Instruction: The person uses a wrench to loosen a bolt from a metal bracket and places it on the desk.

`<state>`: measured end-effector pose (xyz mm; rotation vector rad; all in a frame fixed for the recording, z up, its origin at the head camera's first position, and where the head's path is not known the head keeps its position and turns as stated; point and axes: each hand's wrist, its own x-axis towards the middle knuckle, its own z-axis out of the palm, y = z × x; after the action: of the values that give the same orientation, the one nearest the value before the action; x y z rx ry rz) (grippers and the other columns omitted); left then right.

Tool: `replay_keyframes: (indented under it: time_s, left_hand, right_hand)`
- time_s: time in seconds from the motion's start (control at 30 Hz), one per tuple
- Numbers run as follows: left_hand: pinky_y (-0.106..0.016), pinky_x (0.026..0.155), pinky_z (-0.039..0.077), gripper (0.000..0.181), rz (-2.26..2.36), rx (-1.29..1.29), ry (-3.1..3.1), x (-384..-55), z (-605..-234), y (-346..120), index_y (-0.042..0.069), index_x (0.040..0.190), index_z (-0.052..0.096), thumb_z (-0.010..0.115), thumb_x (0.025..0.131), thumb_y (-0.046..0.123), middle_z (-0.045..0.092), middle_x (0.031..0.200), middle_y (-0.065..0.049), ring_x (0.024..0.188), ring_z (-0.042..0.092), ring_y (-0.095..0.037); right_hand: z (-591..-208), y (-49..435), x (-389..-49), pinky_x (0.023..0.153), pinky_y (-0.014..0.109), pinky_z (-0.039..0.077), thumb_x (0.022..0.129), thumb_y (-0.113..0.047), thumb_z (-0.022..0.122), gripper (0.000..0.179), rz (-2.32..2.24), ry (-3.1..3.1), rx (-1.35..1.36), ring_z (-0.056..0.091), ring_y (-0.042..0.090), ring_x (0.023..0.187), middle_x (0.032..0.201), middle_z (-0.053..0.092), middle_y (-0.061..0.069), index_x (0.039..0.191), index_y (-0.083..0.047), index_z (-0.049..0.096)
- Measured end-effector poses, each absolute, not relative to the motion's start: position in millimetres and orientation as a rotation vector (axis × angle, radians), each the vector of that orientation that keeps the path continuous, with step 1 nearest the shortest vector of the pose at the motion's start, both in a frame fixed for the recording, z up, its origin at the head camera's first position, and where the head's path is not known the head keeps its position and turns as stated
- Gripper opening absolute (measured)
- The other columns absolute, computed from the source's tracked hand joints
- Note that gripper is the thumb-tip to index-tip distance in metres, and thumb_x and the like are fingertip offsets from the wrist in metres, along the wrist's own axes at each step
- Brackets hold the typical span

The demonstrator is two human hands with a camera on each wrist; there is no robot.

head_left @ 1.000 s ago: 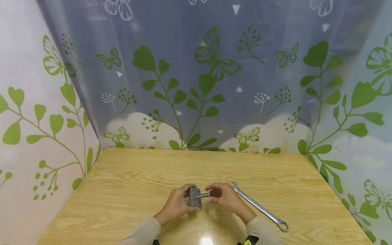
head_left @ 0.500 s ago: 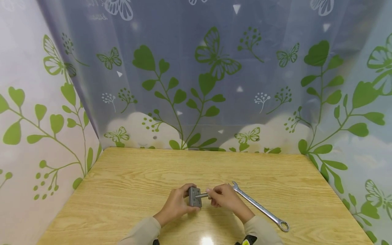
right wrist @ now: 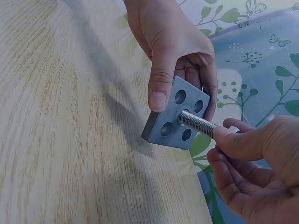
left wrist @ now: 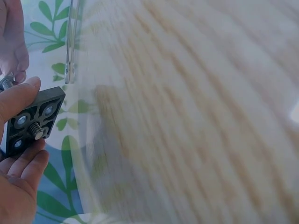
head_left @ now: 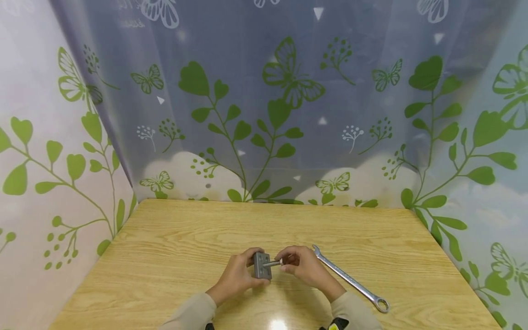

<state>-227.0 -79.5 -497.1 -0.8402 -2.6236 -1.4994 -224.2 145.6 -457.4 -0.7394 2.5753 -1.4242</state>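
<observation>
My left hand (head_left: 236,276) grips a square grey metal block (right wrist: 170,122) by its edges, thumb on one side and fingers on the other. Round holes sit near the block's corners. A threaded bolt (right wrist: 200,124) goes through the centre, and its tip pokes out of the ribbed dark back of the block (left wrist: 49,99) in the left wrist view. At the bolt's outer end, my right hand (head_left: 306,268) pinches it between thumb and index finger; the other fingers curl loosely below. The bolt's head is mostly hidden by these fingers.
A long combination wrench (head_left: 350,279) lies slantwise on the wooden table (head_left: 185,229), just right of my right hand. Patterned curtains (head_left: 247,91) with leaves and butterflies stand behind the table and along both sides.
The right hand's fingers have shifted about the bolt's end, curling in over it and then opening out again. My left hand, the block and the wrench stay in place.
</observation>
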Motion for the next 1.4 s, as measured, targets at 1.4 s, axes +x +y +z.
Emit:
replay_keyframes:
  time_s: [1.4]
  left_hand:
    - [-0.030,0.087,0.057,0.070,-1.492,-0.837,-2.623,-226.4,-498.1,-78.6,-0.005,0.126,0.052,0.087,0.067,0.009,0.060,0.122,-0.026,0.106,0.064,-0.036]
  right_hand:
    - [-457.4,148.5,-223.6,0.071,0.024,0.054,0.086,0.000,0.068,0.018,-1.465,2.536,-0.678,0.061,0.019,0.084,0.097,0.068,0.008,0.105,0.000,0.068]
